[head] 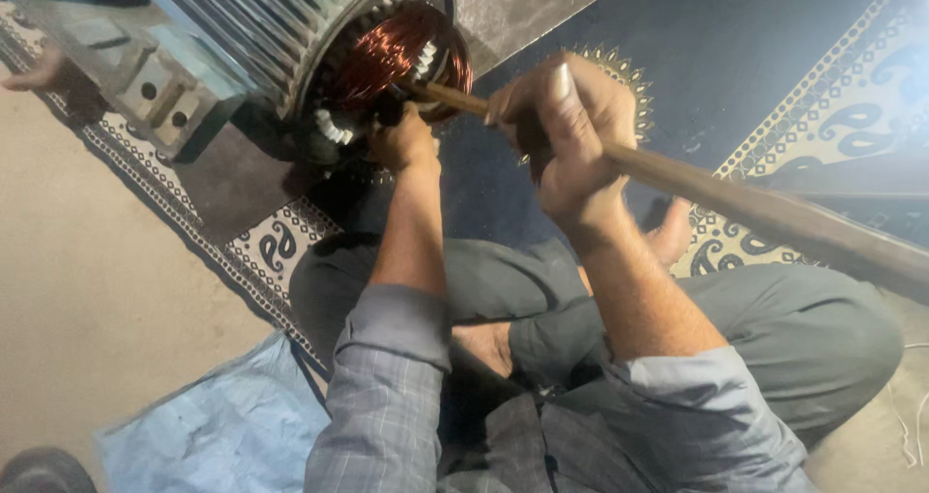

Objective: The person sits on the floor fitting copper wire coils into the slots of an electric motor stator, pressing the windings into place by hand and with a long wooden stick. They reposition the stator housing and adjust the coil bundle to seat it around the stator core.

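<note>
1. Motor stator (290, 38): ribbed grey housing lying on its side at top left, open end facing the person. Everything below is placed relative to it.
2. Copper windings (397, 53) show inside the open end, with white insulation pieces around the rim.
3. Wooden rod (735, 203): long, brown, runs from the stator's open end out to the right edge. Its tip sits at the winding mouth.
4. Left hand (402, 140): right at the stator's open end, just under the windings, fingers curled shut at the rod tip. Cannot tell exactly what it pinches; a dark part is there.
5. Right hand (566, 130): further out from the stator along the rod, fist wrapped tight around the shaft, thumb on top.
6. Patterned dark rug (735, 48) lies under the stator and extends to its right.
7. Light blue cloth (223, 425) on the floor, well below the stator at the person's left knee.
8. Person sits cross-legged facing the stator, grey trousers, checked sleeves.
</note>
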